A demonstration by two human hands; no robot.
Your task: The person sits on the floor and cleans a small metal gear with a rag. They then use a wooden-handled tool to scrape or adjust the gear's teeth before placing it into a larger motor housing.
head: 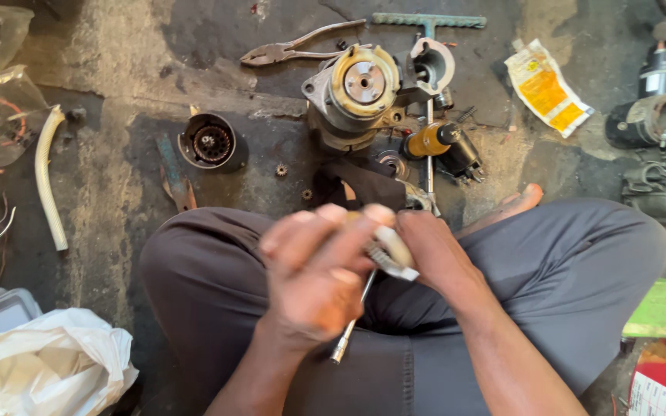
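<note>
The metal rod [354,320] is held over the person's lap, between crossed legs in dark grey trousers [580,277], with its bright socket-like end pointing down and toward the person. It looks like a slim steel tool shaft: stiff, hard, fairly light for its length, and probably slick, since everything on this oily floor [117,177] carries grease. A firm wrap around the upper part, near the pale piece [391,250] at its top, seems the safest hold; the polished lower end would likely slip between fingers. The pale piece is whitish, rounded and partly blurred, so what it is cannot be told.

The left hand [319,270] is clenched around the upper part of the rod, fingers curled over it. The right hand [435,254] meets it from the other side, its fingers closed on the pale piece; both hands touch each other there.

Beyond the knees, on the floor, stands a starter motor housing [356,92] with a round, yellowish face and a shiny hub. Pliers [290,48] lie just behind it, and a T-handle wrench [428,23] lies to its right. A small round gear housing [210,142] sits well to the left, a white hose [46,177] farther left, and a yellow packet [547,86] to the right.
</note>
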